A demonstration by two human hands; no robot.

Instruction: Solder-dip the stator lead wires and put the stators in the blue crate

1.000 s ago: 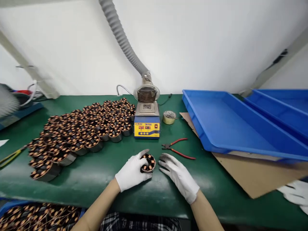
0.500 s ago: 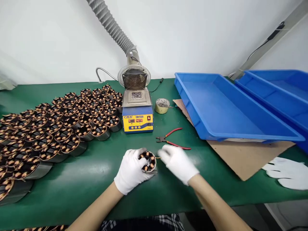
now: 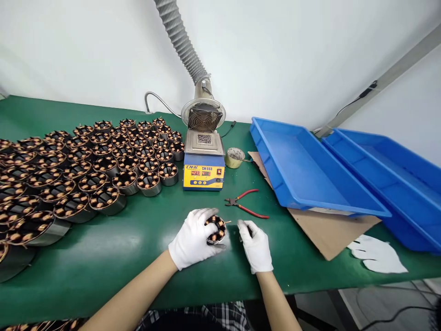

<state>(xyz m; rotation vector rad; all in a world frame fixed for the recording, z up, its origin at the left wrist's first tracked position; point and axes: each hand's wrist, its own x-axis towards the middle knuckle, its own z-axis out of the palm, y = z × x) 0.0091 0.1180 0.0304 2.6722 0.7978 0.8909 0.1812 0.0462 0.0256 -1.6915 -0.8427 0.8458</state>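
Observation:
My left hand (image 3: pixel 195 239), in a white glove, wraps round a motor stator (image 3: pixel 216 230) with copper windings inside a metal ring. The thumb reaches over its rim, and the stator leans toward me on the green table. A short wire end (image 3: pixel 228 222) sticks out from its right side. My right hand (image 3: pixel 254 243), also gloved, is just right of that wire, apart from it. Its fingers are curled in a pinch; whether anything small is between them is hidden. Red-handled cutting pliers (image 3: pixel 246 203) lie beyond my right hand, jaws pointing left.
Rows of stators (image 3: pixel 103 170) fill the table's left. Ahead stands a yellow-and-blue solder pot (image 3: pixel 204 177) under an exhaust hose (image 3: pixel 182 41), beside a small round tin (image 3: pixel 234 157). Blue trays (image 3: pixel 330 209), cardboard (image 3: pixel 330 230) and a spare white glove (image 3: pixel 379 253) are at right.
My right hand has drawn back from the wire, turned more upright and curled its fingers. My left hand still holds the stator. The whole view has shifted and tilted slightly.

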